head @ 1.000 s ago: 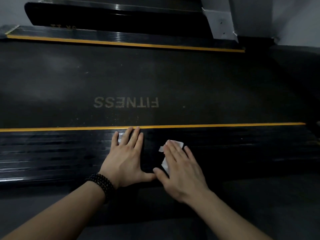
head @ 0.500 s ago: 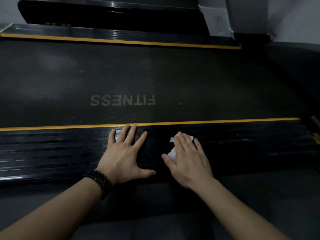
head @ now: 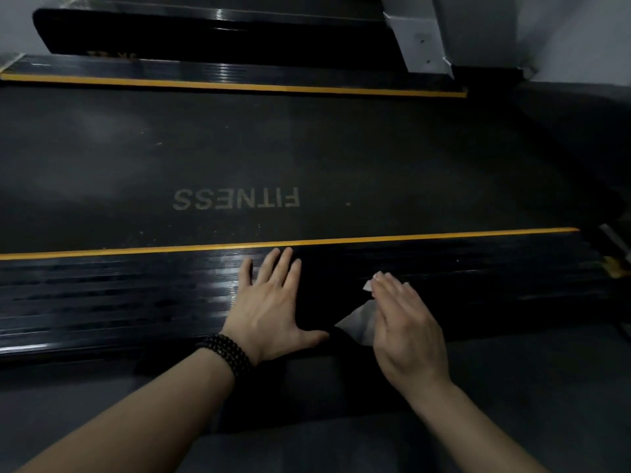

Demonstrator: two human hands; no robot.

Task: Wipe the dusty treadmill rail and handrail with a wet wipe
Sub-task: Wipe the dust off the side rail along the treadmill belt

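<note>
1. Your right hand (head: 408, 322) lies flat, fingers together, pressing the wet wipe (head: 360, 322) onto the near ribbed rail (head: 136, 295); the grip is a palm press, not a pinch, with corners of the wipe showing past the fingertips and beside the thumb.
2. Your left hand (head: 269, 302) is spread wide and empty, flat on the same rail just left of the wipe, seemingly as a brace.
3. The yellow stripe (head: 409, 237) runs just beyond both sets of fingertips, with the belt (head: 307, 148) past it.
4. Risk: with only flat pressure on it, the wipe could bunch or slip out from under the palm as you slide, leaving bare skin dragging over the ribs.
5. Risk: the loose corner near your thumb may fold under and miss grooves, leaving dust streaks.
6. Risk: your left hand sits on glossy rail, so it could leave prints there.
7. The far rail (head: 239, 75) looks untouched; I cannot see a handrail.
</note>
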